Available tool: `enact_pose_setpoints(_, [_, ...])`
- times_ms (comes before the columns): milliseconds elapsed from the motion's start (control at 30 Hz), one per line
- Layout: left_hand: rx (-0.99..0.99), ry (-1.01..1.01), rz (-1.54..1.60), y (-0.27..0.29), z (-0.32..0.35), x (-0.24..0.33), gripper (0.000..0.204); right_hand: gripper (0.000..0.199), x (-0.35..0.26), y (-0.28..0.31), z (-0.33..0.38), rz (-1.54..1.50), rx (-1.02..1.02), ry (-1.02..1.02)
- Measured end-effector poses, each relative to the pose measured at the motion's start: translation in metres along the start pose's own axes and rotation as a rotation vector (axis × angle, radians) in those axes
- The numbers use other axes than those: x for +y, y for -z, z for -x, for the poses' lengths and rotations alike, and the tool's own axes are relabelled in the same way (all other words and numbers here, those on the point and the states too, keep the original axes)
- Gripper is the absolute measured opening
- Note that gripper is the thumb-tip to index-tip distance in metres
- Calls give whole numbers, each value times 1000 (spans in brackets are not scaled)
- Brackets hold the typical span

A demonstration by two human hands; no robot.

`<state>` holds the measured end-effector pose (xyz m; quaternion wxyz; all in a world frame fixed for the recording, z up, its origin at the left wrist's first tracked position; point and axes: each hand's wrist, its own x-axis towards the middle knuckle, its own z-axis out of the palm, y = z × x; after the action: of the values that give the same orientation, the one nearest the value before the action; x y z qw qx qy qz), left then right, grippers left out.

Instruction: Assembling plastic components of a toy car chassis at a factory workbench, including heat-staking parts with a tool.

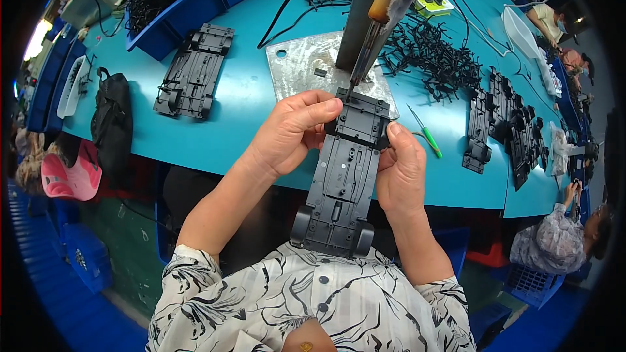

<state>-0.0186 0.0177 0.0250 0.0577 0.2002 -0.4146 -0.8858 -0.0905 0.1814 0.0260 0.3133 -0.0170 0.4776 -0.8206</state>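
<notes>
Hands meet at the middle of the frame, and I read them from left to right. At far left, a black bag (112, 117) lies on the turquoise worktable (241, 124), with a spare black plastic toy-car chassis (194, 70) in the upper left beside a blue plastic bin of black parts (189, 0). My left hand (290, 132) comes up from the lower left, wrist bent, fingers curled over the top left corner of the long black plastic toy-car chassis with wheels (345, 176), gripping it. That chassis stands lengthwise at centre, its near end over my patterned shirt, its far end over a grey metal plate (306, 62). A tool with an orange handle wrapped in cloth (377, 23) hangs down from the top centre, its tip touching the chassis's far end. My right hand (401, 173) clasps the right edge, thumb pressed on top near the upper corner. Further right lie a green-handled small tool (427, 133), a heap of black plastic sprues (433, 55) and a row of stacked black chassis parts (505, 124).
</notes>
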Motion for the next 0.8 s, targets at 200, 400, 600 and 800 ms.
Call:
enact_pose_setpoints(200, [3, -14, -56, 0, 0, 2, 24, 31, 2, 1, 0, -46, -40, -27])
enact_pose_setpoints(400, [3, -7, -57, 1, 0, 2, 23, 30, 2, 0, 0, -46, -50, -18])
enact_pose_setpoints(600, [16, 14, -2, 6, 2, 1, 20, 28, 8, -2, -4, -31, -47, -28])
enact_pose_setpoints(800, [45, -4, 26, 21, 5, 2, 19, 24, 15, -9, -7, 5, -50, -63])
